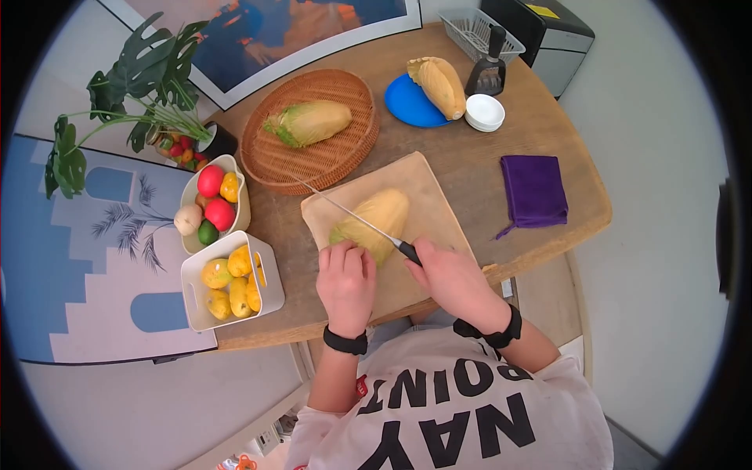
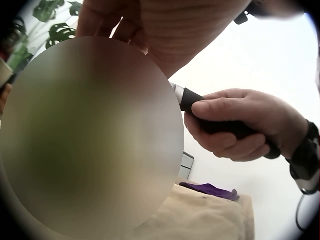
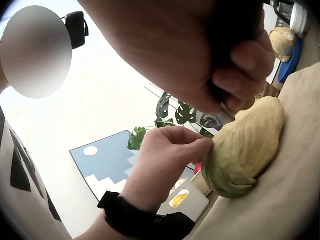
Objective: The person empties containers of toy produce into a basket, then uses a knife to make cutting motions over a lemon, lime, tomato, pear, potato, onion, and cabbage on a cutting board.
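A pale yellow napa cabbage (image 1: 384, 215) with a greenish leafy end lies on a beige cloth-like board (image 1: 435, 200). My right hand (image 1: 454, 286) grips the black handle of a long kitchen knife (image 1: 356, 218), whose blade passes across above the cabbage toward the far left. In the right wrist view, thumb and fingers of my left hand (image 3: 167, 155) pinch at the leafy end of the cabbage (image 3: 245, 145). The left wrist view shows the right hand (image 2: 240, 122) wrapped round the knife handle (image 2: 227, 127); a blurred disc hides the cabbage there.
A wicker tray (image 1: 258, 160) holds another cabbage; a third lies over a blue plate (image 1: 407, 110). White bowls (image 1: 485, 113), a black-handled utensil (image 1: 491, 66) and a folded purple cloth (image 1: 534, 190) stand right. Bins of fruit and vegetables (image 1: 272, 286) and a plant (image 1: 149, 86) are left.
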Demonstrator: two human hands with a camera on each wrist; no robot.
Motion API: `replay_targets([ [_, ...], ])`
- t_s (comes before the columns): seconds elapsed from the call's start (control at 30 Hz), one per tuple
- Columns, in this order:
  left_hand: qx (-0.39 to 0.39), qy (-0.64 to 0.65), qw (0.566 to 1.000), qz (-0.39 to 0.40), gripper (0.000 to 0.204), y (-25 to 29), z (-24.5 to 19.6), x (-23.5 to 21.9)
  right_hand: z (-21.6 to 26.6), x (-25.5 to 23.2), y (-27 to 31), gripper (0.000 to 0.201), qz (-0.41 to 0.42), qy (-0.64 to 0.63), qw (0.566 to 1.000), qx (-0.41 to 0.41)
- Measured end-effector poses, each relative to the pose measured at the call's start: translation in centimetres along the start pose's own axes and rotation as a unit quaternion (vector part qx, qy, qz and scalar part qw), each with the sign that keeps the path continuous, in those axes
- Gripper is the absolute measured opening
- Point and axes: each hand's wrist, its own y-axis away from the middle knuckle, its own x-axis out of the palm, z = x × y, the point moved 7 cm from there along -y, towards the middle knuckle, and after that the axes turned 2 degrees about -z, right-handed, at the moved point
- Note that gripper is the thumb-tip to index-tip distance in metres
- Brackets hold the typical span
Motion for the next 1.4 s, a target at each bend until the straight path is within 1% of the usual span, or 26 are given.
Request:
replay_targets([
  [0.03,-0.006,0.002,1.0,0.007,0.019,0.3,0.1,-0.1,0.1,0.0,0.2,0.024,0.014,-0.001,1.0,0.009],
  [0.13,-0.004,0.009,1.0,0.006,0.019,0.4,0.0,-0.1,0.8,-0.7,0.2,0.024,-0.037,-0.041,0.998,-0.025],
  [0.23,-0.002,0.008,1.0,0.01,0.019,0.3,0.1,-0.1,-0.3,0.8,0.1,0.024,0.007,-0.004,1.0,-0.001],
  [0.27,0.0,0.016,1.0,0.02,0.023,0.2,0.3,0.0,-0.5,0.7,0.2,0.024,0.007,-0.021,1.0,0.006],
  [0.33,-0.001,0.03,0.999,0.043,0.03,0.0,0.8,0.0,-1.0,0.7,0.3,0.024,0.013,-0.057,0.998,0.019],
  [0.43,-0.033,-0.01,0.999,0.008,0.053,-1.6,1.4,-0.8,-1.8,-1.1,0.9,0.025,-0.039,-0.08,0.992,0.085],
  [0.53,-0.093,0.073,0.99,0.076,0.077,-1.6,4.9,1.5,-4.9,-1.0,1.2,0.025,-0.06,-0.048,0.989,0.128],
  [0.57,-0.164,0.153,0.964,0.14,0.079,-1.4,6.0,2.9,-5.3,-1.2,1.3,0.025,-0.062,-0.048,0.989,0.129],
  [0.6,-0.232,0.231,0.923,0.204,0.082,-1.0,6.7,4.3,-5.6,-1.3,1.4,0.025,-0.064,-0.049,0.988,0.13],
  [0.63,-0.295,0.305,0.865,0.266,0.084,-0.5,6.9,5.5,-5.8,-1.4,1.5,0.025,-0.065,-0.05,0.988,0.134],
  [0.73,-0.251,0.292,0.872,0.303,0.088,-1.1,5.4,5.9,-5.7,-1.8,1.8,0.026,-0.084,-0.066,0.986,0.125],
  [0.77,-0.193,0.221,0.917,0.272,0.087,-1.7,4.6,5.1,-5.7,-1.9,1.8,0.026,-0.085,-0.069,0.986,0.129],
  [0.8,-0.132,0.147,0.951,0.238,0.087,-2.1,3.3,4.1,-5.7,-2.1,1.7,0.026,-0.087,-0.072,0.985,0.133],
  [0.83,-0.07,0.071,0.975,0.2,0.086,-2.4,2.1,3.0,-5.8,-2.1,1.7,0.026,-0.087,-0.076,0.984,0.137],
  [0.9,0.008,-0.048,0.984,0.174,0.084,-3.1,0.3,1.5,-6.3,-1.8,1.6,0.026,-0.076,-0.08,0.984,0.143],
  [0.93,0.045,-0.109,0.98,0.157,0.084,-3.2,-0.4,1.0,-6.6,-1.6,1.5,0.026,-0.069,-0.082,0.984,0.143],
  [1.03,0.053,-0.095,0.966,0.236,0.072,-1.7,0.0,1.8,-6.9,-0.9,1.4,0.027,-0.045,-0.059,0.989,0.13],
  [1.13,0.069,0.017,0.968,0.242,0.064,-1.0,-0.7,1.9,-6.6,-0.7,1.5,0.028,-0.033,-0.084,0.986,0.138],
  [1.23,0.057,0.021,0.976,0.208,0.055,-0.4,-0.9,1.9,-5.3,-2.3,1.1,0.029,-0.092,-0.136,0.979,0.124],
  [1.33,0.052,0.017,0.981,0.184,0.05,-0.4,-0.9,2.2,-4.8,-2.8,0.7,0.028,-0.11,-0.137,0.977,0.122],
  [1.4,0.066,0.016,0.981,0.181,0.047,-0.4,-1.1,2.5,-6.0,-0.2,0.4,0.027,-0.014,-0.093,0.987,0.13],
])
